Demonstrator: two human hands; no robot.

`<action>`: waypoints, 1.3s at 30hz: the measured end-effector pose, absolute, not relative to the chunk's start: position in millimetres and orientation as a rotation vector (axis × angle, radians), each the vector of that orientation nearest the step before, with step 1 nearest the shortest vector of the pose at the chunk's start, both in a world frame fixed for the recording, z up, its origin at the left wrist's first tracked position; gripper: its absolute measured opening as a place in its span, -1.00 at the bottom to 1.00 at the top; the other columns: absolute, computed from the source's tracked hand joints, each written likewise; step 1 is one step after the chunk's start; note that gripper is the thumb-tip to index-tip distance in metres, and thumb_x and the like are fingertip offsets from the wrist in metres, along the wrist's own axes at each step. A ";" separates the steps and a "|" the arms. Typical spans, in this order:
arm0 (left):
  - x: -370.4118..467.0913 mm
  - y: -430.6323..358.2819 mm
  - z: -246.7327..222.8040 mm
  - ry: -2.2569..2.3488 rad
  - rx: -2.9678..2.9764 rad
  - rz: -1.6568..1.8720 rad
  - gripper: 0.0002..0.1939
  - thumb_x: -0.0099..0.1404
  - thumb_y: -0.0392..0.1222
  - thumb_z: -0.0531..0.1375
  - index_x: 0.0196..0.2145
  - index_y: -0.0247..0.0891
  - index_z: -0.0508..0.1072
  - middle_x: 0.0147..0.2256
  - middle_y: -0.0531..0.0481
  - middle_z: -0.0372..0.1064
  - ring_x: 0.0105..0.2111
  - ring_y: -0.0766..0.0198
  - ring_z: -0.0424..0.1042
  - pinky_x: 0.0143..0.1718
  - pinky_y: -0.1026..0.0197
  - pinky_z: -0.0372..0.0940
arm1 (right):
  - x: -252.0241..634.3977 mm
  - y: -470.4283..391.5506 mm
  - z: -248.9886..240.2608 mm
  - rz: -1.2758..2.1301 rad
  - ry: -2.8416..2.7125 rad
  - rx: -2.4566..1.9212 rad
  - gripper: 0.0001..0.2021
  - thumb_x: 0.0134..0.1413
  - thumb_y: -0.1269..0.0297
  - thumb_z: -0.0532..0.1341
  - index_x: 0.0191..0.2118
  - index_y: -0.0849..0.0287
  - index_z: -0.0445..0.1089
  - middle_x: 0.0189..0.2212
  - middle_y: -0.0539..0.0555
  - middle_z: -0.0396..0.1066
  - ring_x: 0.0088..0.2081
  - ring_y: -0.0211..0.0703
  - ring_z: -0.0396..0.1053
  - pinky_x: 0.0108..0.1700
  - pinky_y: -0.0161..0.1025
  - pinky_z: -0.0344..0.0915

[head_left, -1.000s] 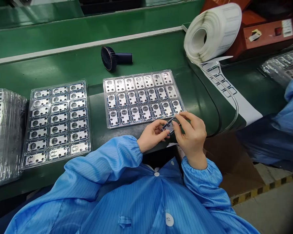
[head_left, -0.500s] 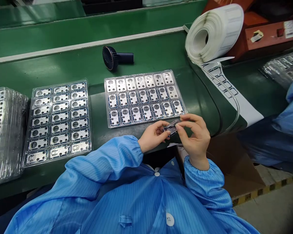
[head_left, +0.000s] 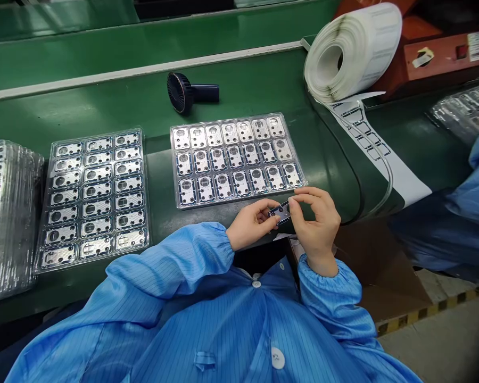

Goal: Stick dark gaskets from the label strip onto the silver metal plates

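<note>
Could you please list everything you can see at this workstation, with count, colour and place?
small metal part: one, silvery and dark, pinched between both hands at the bench's near edge
tray by the hands: one, clear, rows of silvery parts, centre
second tray: one, clear, filled with parts, left of centre
tray stack: one, clear, far left
handheld fan: one, black, lying behind the centre tray
label roll: one, white, upper right, strip trailing down
bench: one, green
co-worker's sleeve: one, blue, right edge
left hand: one, bare, blue cuff
right hand: one, bare, blue cuff
</note>
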State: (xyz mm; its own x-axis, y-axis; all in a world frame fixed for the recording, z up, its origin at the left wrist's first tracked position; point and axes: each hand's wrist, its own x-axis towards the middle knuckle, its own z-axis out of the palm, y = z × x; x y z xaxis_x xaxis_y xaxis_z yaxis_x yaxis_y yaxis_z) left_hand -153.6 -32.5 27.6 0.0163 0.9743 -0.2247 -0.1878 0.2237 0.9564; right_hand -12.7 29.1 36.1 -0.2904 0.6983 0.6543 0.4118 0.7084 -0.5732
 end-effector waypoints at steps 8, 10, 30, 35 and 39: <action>-153.5 -33.7 27.9 1.162 0.886 1.132 -0.78 0.23 -0.32 0.21 -0.14 -0.29 0.37 -0.39 0.06 0.35 -0.42 0.37 0.43 -0.33 0.30 0.35 | -12.7 29.1 32.1 0.264 -1.947 -0.858 -0.96 0.17 0.39 0.24 -0.29 0.12 0.43 -0.26 0.13 0.47 -0.18 -0.02 0.46 -0.10 -0.03 0.41; -153.4 -33.6 27.0 1.158 0.894 1.134 -0.77 0.22 -0.32 0.21 -0.13 -0.30 0.36 -0.39 0.06 0.35 -0.42 0.38 0.43 -0.33 0.30 0.35 | -12.6 29.5 30.8 0.245 -1.953 -0.868 -0.96 0.18 0.38 0.23 -0.29 0.12 0.43 -0.27 0.13 0.48 -0.19 -0.03 0.47 -0.11 -0.04 0.41; -156.2 -30.0 24.4 1.012 0.689 1.312 -0.57 0.10 -0.05 0.38 -0.23 -0.29 0.27 -0.36 0.04 0.37 -0.42 0.36 0.46 -0.48 0.36 0.33 | -4.5 16.6 25.3 0.993 -1.667 -1.090 -0.79 0.18 0.15 0.25 -0.17 0.16 0.49 -0.38 0.06 0.50 -0.44 -0.15 0.45 -0.39 -0.22 0.43; -154.9 -30.6 23.4 1.016 0.694 1.305 -0.53 0.06 0.00 0.40 -0.28 -0.28 0.26 -0.37 0.04 0.37 -0.38 0.35 0.44 -0.43 0.35 0.36 | -10.0 13.7 21.0 1.184 -1.615 -1.076 -0.82 0.10 0.14 0.32 -0.25 0.12 0.50 -0.43 0.01 0.50 -0.47 -0.18 0.44 -0.43 -0.27 0.42; -155.0 -29.9 24.9 1.060 0.705 1.308 -0.54 0.06 0.03 0.39 -0.24 -0.30 0.34 -0.32 -0.01 0.39 -0.35 0.34 0.41 -0.41 0.33 0.36 | -12.3 13.4 21.4 1.198 -1.588 -1.107 -0.83 0.10 0.13 0.32 -0.29 0.12 0.49 -0.48 -0.01 0.46 -0.50 -0.20 0.40 -0.45 -0.28 0.39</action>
